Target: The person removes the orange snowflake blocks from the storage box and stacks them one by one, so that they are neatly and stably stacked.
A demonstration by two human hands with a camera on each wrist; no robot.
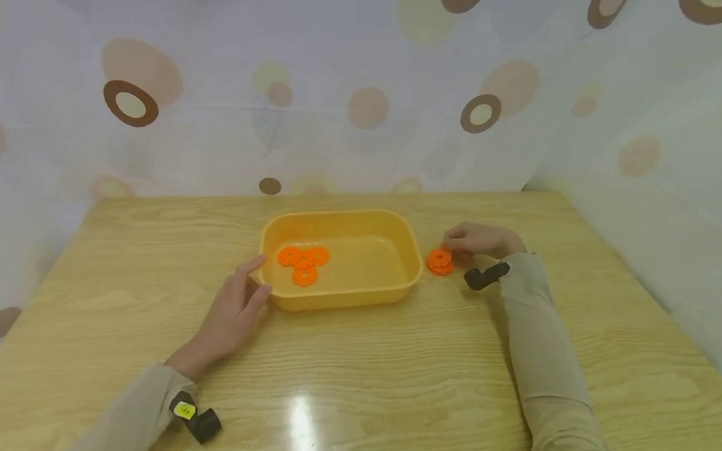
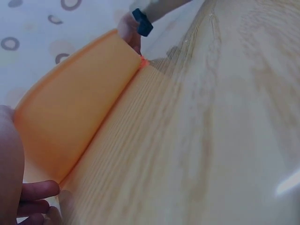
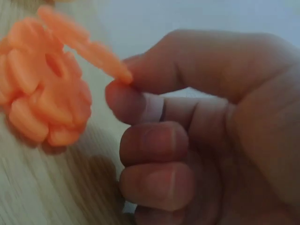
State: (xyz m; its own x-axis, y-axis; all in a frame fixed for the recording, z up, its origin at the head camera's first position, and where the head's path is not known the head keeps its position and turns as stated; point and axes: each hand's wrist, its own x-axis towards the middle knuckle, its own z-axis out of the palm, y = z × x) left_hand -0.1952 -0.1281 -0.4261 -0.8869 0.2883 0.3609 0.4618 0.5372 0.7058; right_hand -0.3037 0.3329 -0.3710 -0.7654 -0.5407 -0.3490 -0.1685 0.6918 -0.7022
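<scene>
A yellow plastic tray point(image 1: 341, 299) sits on the table, several orange notched discs point(image 1: 305, 276) with centre holes lying towards its left end. My left hand point(image 1: 232, 313) touches the tray's left end, thumb at the near corner and index finger at the side rim; the left wrist view shows other fingers point(image 2: 40, 191) low by its wall. Right of the tray, my right hand point(image 1: 476, 239) pinches one thin orange disc point(image 3: 86, 44) by its edge between thumb and index finger. Just beside that disc, a small pile of similar discs point(image 3: 47, 89) rests on the table.
The wooden table point(image 1: 345, 378) runs up to a hanging patterned cloth point(image 1: 314, 63) at the back and sides. Each wrist carries a black camera point(image 1: 487, 276) on its sleeve. Glare lies on the near part of the tabletop.
</scene>
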